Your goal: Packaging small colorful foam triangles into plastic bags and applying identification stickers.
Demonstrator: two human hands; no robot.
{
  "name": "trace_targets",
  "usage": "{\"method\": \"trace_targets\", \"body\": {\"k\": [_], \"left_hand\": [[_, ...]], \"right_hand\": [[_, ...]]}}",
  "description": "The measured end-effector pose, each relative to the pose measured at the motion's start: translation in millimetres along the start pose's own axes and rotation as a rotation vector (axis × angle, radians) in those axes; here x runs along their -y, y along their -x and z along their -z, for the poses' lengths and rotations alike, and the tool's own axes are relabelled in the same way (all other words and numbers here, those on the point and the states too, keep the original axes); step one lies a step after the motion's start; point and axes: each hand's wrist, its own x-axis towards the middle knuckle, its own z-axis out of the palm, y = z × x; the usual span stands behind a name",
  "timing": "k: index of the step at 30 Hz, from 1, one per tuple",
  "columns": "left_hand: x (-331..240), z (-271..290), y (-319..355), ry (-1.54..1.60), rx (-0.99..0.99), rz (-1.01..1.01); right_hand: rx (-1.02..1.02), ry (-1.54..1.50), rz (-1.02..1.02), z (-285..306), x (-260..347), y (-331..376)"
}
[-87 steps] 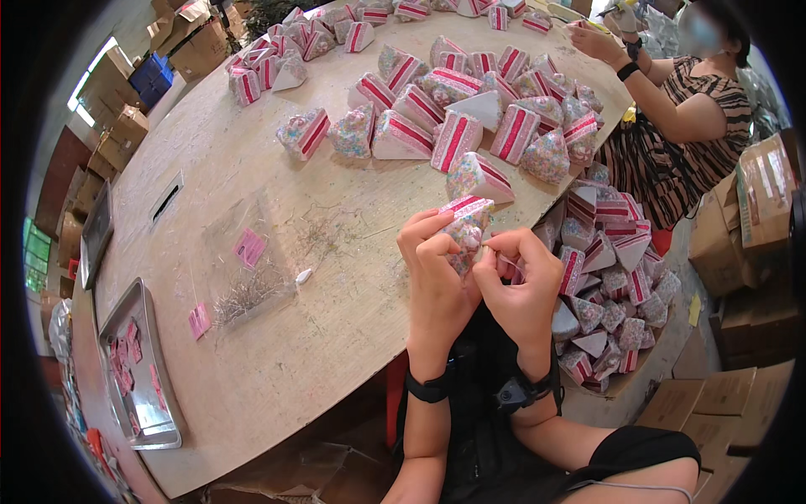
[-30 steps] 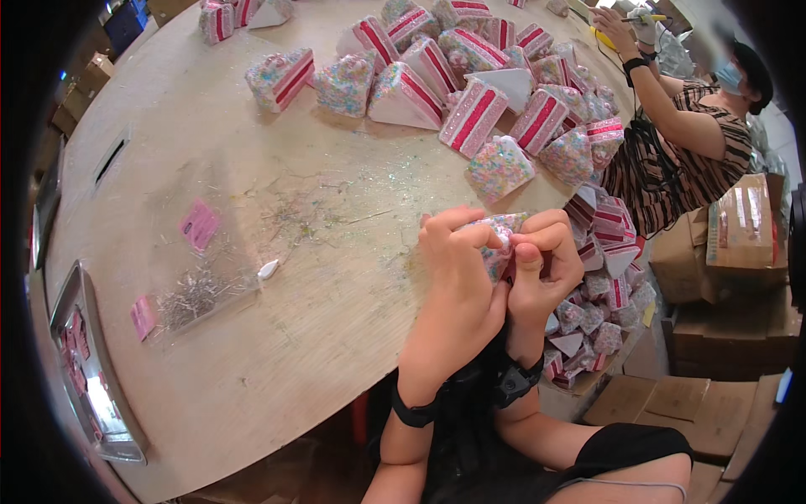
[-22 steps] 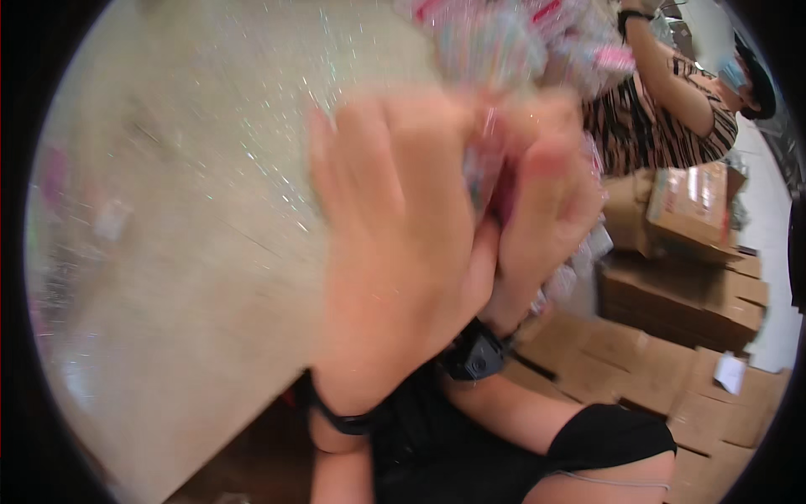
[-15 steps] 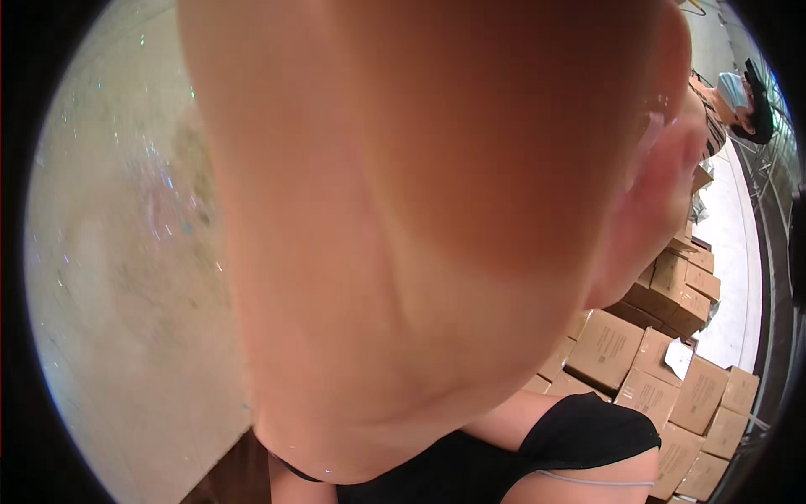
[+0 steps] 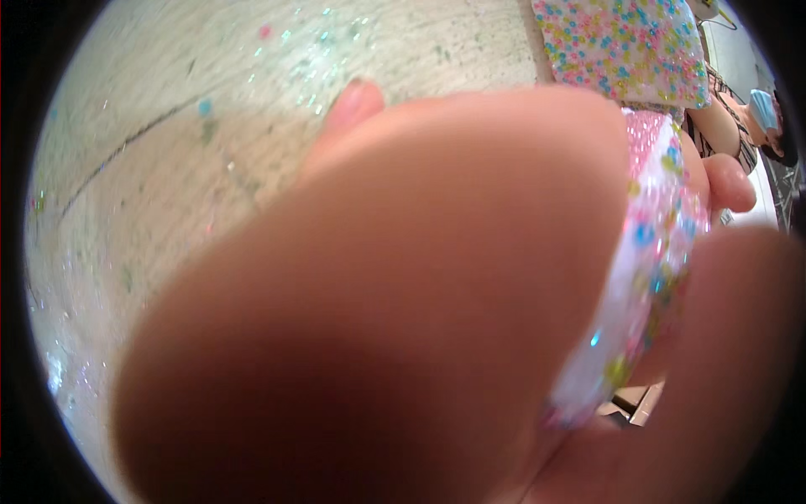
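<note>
My left hand point(image 5: 378, 311) fills most of the picture, very close to the camera and out of focus. My right hand point(image 5: 730, 361) is at the right edge, also blurred. Between them is a small clear packet of coloured beads point(image 5: 646, 269), pink, blue and yellow, pressed between both hands. A fingertip point(image 5: 353, 105) sticks up above the left hand. Another clear packet of coloured beads point(image 5: 621, 46) lies on the table at the top right.
The pale wooden table point(image 5: 168, 168) shows at the left and top, dusted with glitter and a few loose beads. Another person point(image 5: 756, 126) in a striped top sits at the far right edge.
My hands have risen from the table right up to the camera with the bead packet between them. The rows of packets on the table have dropped out of view.
</note>
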Motion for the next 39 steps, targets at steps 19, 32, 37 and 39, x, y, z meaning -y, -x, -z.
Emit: {"method": "trace_targets", "body": {"k": [19, 32, 37, 39], "left_hand": [[-39.8, 18.6, -16.2, -0.289, 0.005, -0.318], [-40.9, 2.9, 7.4, -0.485, -0.209, -0.466], [-30.7, -8.5, 3.7, -0.626, -0.188, -0.533], [-27.7, -28.8, -5.0, -0.747, -0.142, -0.448]], "right_hand": [[-0.182, -0.093, -0.138, -21.2, 62.6, 4.2], [0.609, 0.166, 0.180, -88.4, 112.2, 140.0], [0.936, -0.067, 0.248, -125.9, 164.3, 192.0], [1.035, -0.128, 0.279, -135.3, 159.2, 185.0]]}}
